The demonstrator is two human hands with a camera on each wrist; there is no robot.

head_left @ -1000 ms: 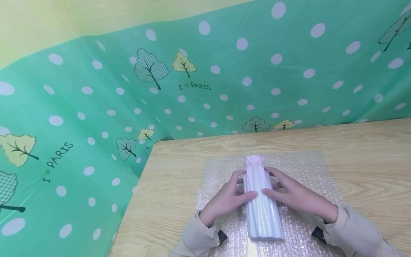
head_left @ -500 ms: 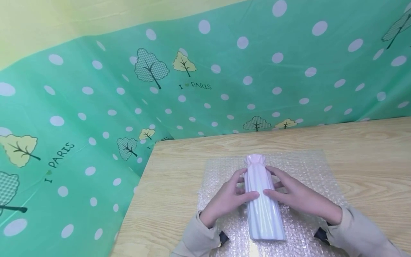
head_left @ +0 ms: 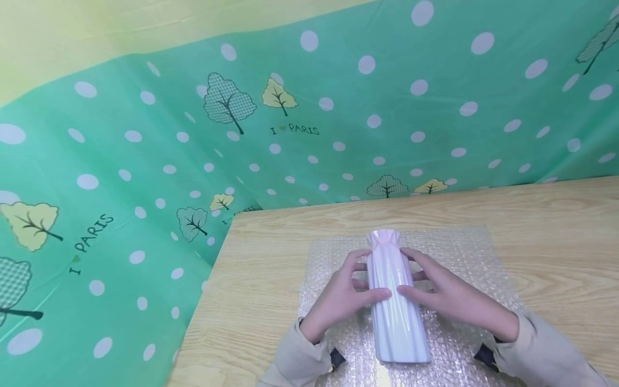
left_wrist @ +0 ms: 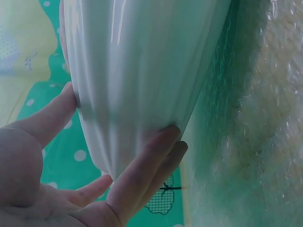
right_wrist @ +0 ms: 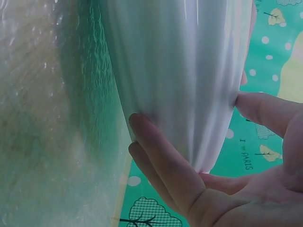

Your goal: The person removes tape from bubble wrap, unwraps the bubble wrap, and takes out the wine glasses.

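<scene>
A glossy fluted vase (head_left: 394,312), white with a pinkish gathered neck, lies lengthwise over a sheet of bubble wrap (head_left: 464,252), its mouth pointing away from me. My left hand (head_left: 341,293) grips its left side, thumb on top and fingers along the flank. From the right, my right hand (head_left: 445,290) holds it the same way, and the two thumb tips almost meet. Both wrist views show fingertips pressed against the ribbed wall (left_wrist: 137,85) of the vase. The underside is hidden, so I cannot tell whether the whole vase touches the wrap.
The bubble wrap lies flat on a wood-grain table (head_left: 251,301). Behind and to the left hangs a green curtain (head_left: 290,107) with white dots and printed trees. The table's left edge runs beside that curtain.
The vase's neck end has risen very slightly in the head view while its base stays about where it was. Both hands keep their hold; the head view has shifted a little.
</scene>
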